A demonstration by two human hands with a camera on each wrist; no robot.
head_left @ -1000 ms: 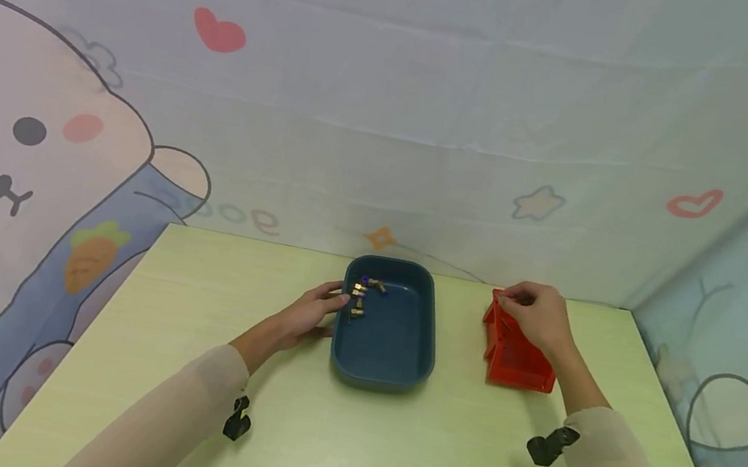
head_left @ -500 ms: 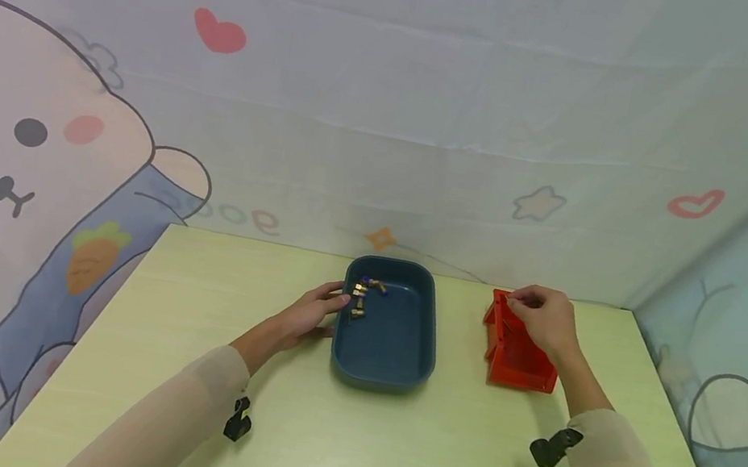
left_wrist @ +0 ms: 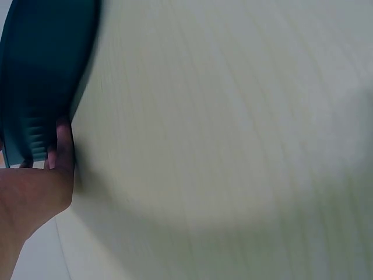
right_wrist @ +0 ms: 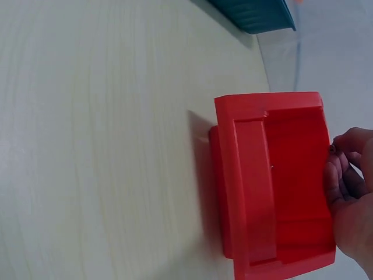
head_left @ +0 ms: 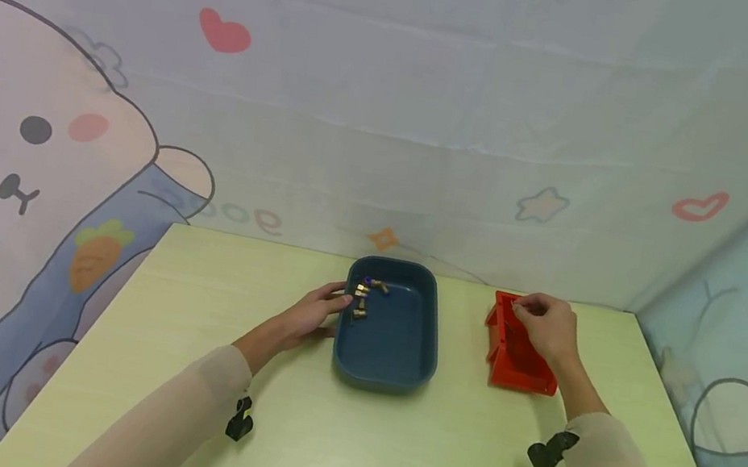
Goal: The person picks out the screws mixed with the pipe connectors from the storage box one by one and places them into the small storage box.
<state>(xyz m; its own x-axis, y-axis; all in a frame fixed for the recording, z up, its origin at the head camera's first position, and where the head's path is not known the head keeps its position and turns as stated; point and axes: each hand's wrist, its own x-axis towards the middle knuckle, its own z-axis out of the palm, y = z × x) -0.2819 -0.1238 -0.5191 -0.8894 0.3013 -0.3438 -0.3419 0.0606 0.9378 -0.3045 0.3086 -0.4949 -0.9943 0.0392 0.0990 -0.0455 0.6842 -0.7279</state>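
My left hand [head_left: 311, 313] rests against the left side of a dark blue plastic tray [head_left: 385, 362], its fingers fairly straight at the rim. In the left wrist view the thumb [left_wrist: 65, 140] lies along the tray's outer wall. Several small brass fittings [head_left: 361, 301], some with blue ends, lie along the tray's left inside. My right hand [head_left: 550, 327] is over the far end of a red plastic bin [head_left: 523, 381]. Its thumb and forefinger pinch a small dark piece [right_wrist: 333, 149], mostly hidden by the fingertips, so I cannot tell its kind.
Both containers stand on a pale wooden table [head_left: 340, 449], the bin to the right of the tray. A printed cloth backdrop [head_left: 451, 115] hangs directly behind the table's far edge. Black wrist cameras [head_left: 548, 451] are fixed at both sleeves.
My right hand has shifted a little to the right and nearer over the red bin, with its fingertips still pinched. The left hand and the tray hold their places.
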